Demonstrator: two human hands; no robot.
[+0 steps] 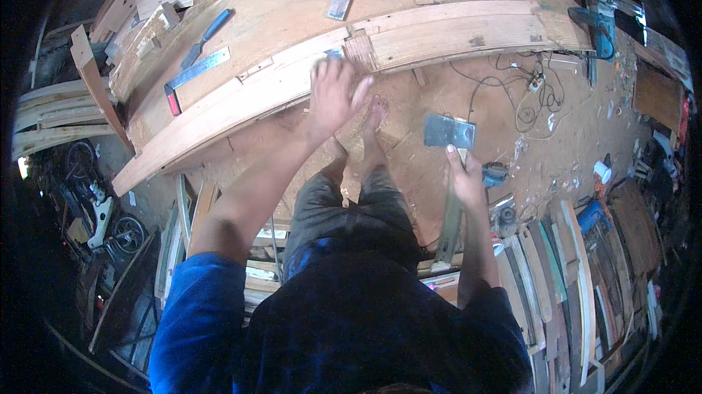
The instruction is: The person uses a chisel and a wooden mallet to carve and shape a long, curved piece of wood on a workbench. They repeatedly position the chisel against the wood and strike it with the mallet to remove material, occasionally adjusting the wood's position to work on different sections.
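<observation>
My left hand (333,94) lies on a long, pale, curved board (468,28), fingers slightly bent and thumb apart, beside a small bluish metal piece (333,53) and a notched block of wood (358,50). Part of that metal piece is hidden by my fingers. Over the floor, my right hand (464,171) is closed on a tool with a broad, flat metal head (449,131) and a long handle. A metal square (196,71) and a blue-handled chisel (212,32) lie behind the board on the left.
A teal power tool (601,25) sits at the board's right end. Wood offcuts (168,3) crowd the upper left. Tangled cables (541,101) lie on the dirt floor (409,109). Stacked planks (556,277) stand behind me, and a bicycle-like vehicle (95,211) is at the left.
</observation>
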